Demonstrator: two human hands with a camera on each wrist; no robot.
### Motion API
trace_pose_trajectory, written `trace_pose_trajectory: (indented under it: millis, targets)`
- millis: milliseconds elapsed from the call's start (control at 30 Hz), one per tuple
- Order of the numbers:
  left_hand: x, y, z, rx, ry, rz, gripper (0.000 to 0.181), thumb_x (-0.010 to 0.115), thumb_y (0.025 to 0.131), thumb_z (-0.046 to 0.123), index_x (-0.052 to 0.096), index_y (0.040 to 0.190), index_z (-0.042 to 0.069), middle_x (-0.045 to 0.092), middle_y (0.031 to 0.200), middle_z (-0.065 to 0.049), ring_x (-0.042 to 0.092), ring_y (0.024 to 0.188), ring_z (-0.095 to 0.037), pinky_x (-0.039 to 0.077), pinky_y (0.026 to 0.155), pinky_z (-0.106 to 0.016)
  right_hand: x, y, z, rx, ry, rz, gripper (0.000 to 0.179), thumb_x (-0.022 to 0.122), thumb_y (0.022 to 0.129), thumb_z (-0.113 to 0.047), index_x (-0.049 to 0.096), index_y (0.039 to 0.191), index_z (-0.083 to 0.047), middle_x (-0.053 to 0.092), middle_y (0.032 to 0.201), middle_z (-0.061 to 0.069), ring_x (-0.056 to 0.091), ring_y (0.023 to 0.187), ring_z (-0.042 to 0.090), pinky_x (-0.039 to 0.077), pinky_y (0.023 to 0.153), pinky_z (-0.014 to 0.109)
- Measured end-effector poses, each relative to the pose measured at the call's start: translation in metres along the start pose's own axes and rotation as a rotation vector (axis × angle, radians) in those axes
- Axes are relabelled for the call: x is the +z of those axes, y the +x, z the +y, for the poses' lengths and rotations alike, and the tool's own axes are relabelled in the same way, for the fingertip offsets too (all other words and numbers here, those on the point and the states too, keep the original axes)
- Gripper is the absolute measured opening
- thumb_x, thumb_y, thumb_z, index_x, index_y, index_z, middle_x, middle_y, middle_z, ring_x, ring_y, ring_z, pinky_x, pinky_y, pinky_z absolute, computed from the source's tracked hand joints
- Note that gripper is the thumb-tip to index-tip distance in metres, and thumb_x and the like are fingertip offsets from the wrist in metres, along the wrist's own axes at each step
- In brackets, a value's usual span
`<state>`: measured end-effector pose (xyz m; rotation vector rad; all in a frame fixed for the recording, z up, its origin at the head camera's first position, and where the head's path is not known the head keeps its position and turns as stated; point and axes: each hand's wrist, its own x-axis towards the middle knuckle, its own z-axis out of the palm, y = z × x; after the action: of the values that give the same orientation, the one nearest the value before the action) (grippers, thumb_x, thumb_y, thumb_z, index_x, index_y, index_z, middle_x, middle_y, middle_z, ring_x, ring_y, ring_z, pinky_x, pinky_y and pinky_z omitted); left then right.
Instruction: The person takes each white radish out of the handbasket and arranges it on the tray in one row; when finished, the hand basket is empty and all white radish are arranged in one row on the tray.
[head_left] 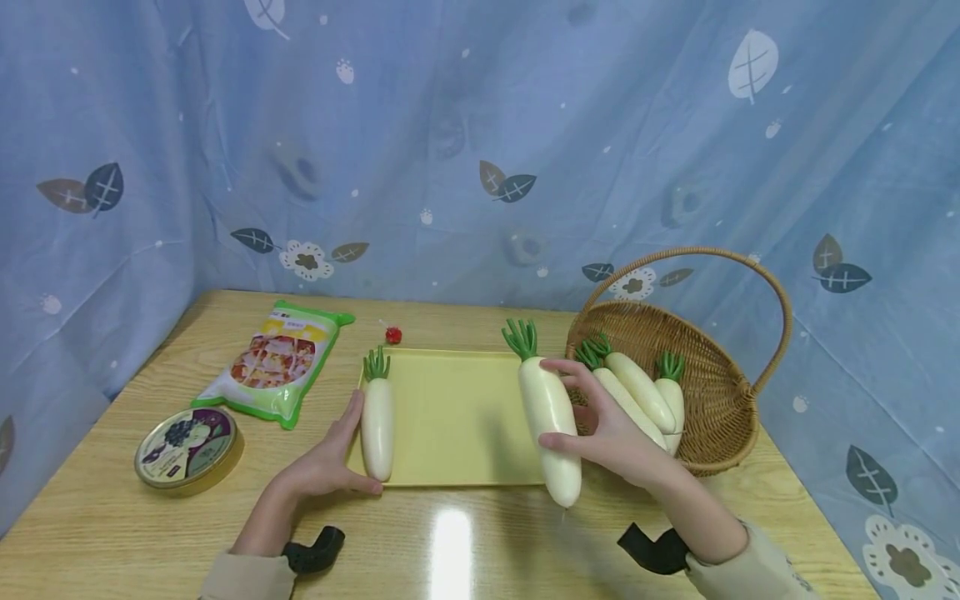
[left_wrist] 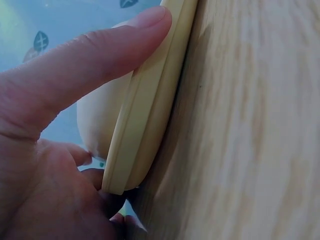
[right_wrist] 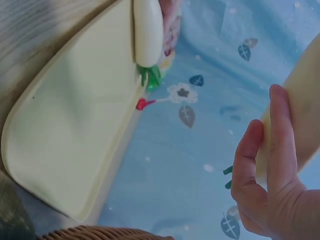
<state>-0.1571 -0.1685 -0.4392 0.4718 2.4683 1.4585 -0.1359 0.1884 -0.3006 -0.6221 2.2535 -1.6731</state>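
Observation:
My right hand grips a white radish with green stalks, held tilted above the right side of a yellow tray. In the right wrist view this radish is partly cut off by the frame edge. At the tray's left end lies another white radish, its stalks pointing to the back. My left hand holds the tray's front left corner; in the left wrist view the thumb lies along the rim and the other fingers go round the corner, partly hidden.
A wicker basket with a tall handle stands at the right, holding several white radishes. At the left are a green-edged food packet and a round tin. Behind the tray lies a small red lollipop-like thing. A blue curtain hangs behind.

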Motion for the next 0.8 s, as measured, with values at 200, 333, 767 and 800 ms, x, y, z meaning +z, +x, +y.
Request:
trace_pose_trajectory:
  millis: [200,333,767,800]
  targets:
    - [-0.001,-0.001,0.0,-0.012,0.017,-0.005,0.135,0.086,0.057,0.027,-0.015,0.143,0.002,-0.017,0.149,-0.019,-0.012,0.134,-0.041,-0.002,0.102,-0.063,0.004,0.008,0.005,0.017,0.004,-0.003,0.071,0.07,0.08,-0.013,0.029,0.139,-0.019,0.029,0.129,0.024,0.049,0.11,0.041,0.052,0.073,0.041]
    - [-0.001,-0.001,0.0,-0.023,0.017,-0.007,0.135,0.086,0.057,0.027,-0.015,0.144,0.003,-0.017,0.149,-0.018,-0.012,0.133,-0.041,-0.003,0.102,-0.063,0.007,0.014,0.007,0.049,-0.005,-0.004,0.072,0.071,0.079,-0.016,0.03,0.138,-0.023,0.028,0.132,0.023,0.049,0.11,0.04,0.052,0.072,0.041]
    - [-0.002,0.0,0.0,0.0,0.013,0.004,0.135,0.086,0.056,0.026,-0.013,0.143,0.001,-0.016,0.149,-0.022,-0.011,0.133,-0.042,0.001,0.103,-0.061,0.015,0.03,0.015,0.106,0.077,0.007,0.077,0.074,0.076,-0.013,0.031,0.138,-0.027,0.024,0.138,0.019,0.044,0.115,0.041,0.052,0.073,0.044]
    - [-0.002,0.0,0.0,-0.004,0.014,0.003,0.135,0.086,0.056,0.026,-0.013,0.143,0.001,-0.016,0.149,-0.021,-0.01,0.134,-0.041,0.001,0.103,-0.06,0.016,0.031,0.015,0.106,0.081,0.008,0.077,0.074,0.076,-0.012,0.031,0.138,-0.027,0.025,0.137,0.02,0.045,0.115,0.041,0.052,0.073,0.044]
